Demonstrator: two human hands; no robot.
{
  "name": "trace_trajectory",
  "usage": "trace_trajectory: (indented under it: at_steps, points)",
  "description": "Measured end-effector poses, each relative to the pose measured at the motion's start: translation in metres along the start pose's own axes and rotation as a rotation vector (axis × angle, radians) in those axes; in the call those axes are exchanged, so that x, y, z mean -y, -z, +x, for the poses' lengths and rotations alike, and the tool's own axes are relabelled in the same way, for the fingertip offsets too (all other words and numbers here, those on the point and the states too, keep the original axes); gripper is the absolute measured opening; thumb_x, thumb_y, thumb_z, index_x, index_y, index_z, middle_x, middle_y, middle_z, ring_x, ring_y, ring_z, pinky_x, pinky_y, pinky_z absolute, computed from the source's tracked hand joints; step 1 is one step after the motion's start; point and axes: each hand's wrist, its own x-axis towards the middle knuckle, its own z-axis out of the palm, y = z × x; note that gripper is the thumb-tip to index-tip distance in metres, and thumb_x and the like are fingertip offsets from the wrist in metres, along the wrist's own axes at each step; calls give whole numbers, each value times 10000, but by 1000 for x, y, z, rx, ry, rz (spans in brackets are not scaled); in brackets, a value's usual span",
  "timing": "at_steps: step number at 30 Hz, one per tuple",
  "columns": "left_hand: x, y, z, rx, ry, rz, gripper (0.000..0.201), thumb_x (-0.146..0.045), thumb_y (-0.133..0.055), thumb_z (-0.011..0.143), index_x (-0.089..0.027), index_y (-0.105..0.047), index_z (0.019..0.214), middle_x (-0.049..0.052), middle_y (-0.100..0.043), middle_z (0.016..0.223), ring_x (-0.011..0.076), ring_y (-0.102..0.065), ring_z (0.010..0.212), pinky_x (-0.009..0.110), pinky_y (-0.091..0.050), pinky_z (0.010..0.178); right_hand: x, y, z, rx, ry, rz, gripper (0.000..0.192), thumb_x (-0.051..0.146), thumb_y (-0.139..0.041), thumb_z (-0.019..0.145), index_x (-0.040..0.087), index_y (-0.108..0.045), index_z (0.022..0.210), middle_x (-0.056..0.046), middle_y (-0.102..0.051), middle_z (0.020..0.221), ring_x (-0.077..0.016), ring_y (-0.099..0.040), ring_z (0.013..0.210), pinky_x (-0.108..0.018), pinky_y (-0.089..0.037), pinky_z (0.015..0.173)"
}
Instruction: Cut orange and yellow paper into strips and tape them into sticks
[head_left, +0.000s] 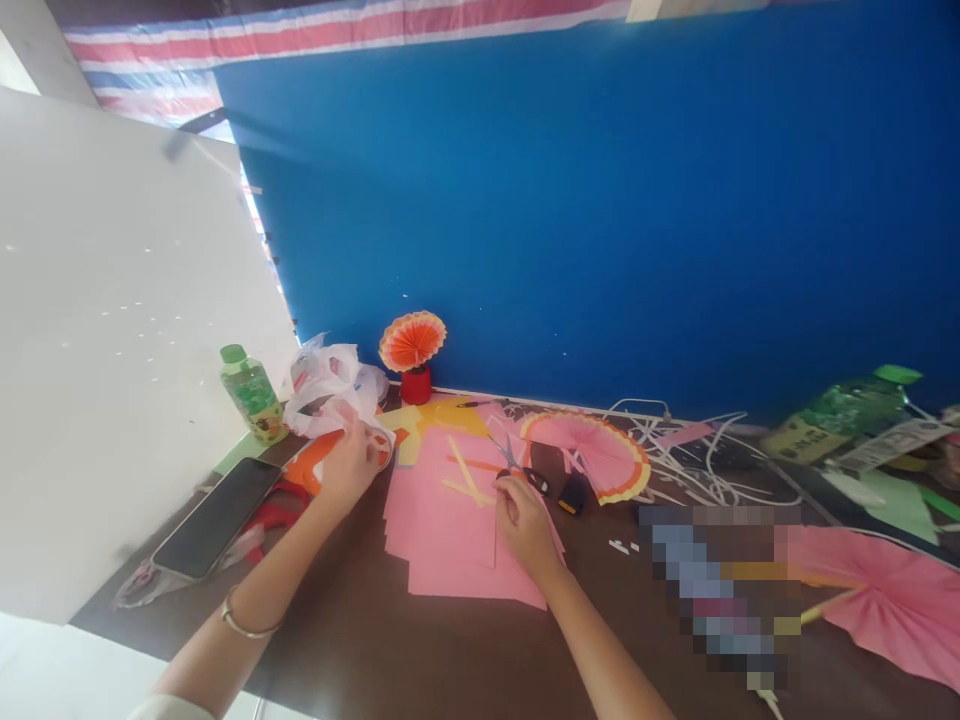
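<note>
A dark brown table (420, 650) stands against a blue wall (600, 200), a white board (112, 350) leaning at its left edge. The right hand (525, 525) lies on a stack of pink paper (450, 540) at the table's middle, fingers touching the scissors (521, 468). The left hand (352, 462) grasps a white plastic bag (334, 390); a phone (217, 517) lies nearby.
</note>
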Motion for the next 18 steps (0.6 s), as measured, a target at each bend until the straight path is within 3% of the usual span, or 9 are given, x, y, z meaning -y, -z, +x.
trace_trajectory:
  at_steps: [2,5,7,10,13,16,18]
  points:
    - [5,11,6,-64,12,164,300,-184,-396,785,-163,-451,1079,126,-576,975,269,-567,893,335,-449,654,0,-1,0,4,-14,9,151,129,-388,791,193,-520,828,-56,-574,819,-191,-545,805,-309,-428,716]
    - [10,27,17,120,13,317,387,-172,-389,783,-158,-435,1166,127,-609,926,269,-589,856,332,-446,648,-2,-2,-2,37,-39,40,144,123,-391,791,192,-515,818,-51,-563,811,-182,-536,783,-294,-425,688]
    - [12,44,20,173,-49,402,356,-150,-381,775,-198,-515,1102,111,-619,936,268,-587,881,326,-443,649,-3,-2,-2,45,-52,67,145,125,-385,799,195,-510,817,-45,-553,796,-173,-527,748,-289,-423,669]
    - [17,80,17,16,-94,497,298,-173,-377,780,-240,-589,978,73,-605,1006,247,-585,875,302,-434,636,-5,0,-2,39,-82,122,142,144,-373,811,199,-504,808,-43,-542,780,-170,-524,725,-281,-427,638]
    - [28,121,2,-210,33,561,313,-220,-333,819,-242,-548,1045,57,-605,1009,213,-591,786,300,-433,625,-6,1,0,24,-113,166,134,158,-375,813,204,-497,785,-46,-544,782,-174,-534,754,-274,-441,633]
    - [42,153,-21,-167,174,577,297,-273,-351,803,-265,-545,1028,33,-633,938,197,-582,664,301,-441,569,-6,1,1,1,-88,152,138,157,-375,808,210,-498,778,-43,-548,770,-179,-532,760,-299,-444,680]
    - [52,168,-36,-224,257,577,290,-306,-362,786,-275,-543,1009,28,-631,973,217,-580,660,329,-456,556,-6,0,1,0,-74,146,139,157,-376,803,209,-501,774,-44,-549,771,-182,-531,765,-310,-442,696]
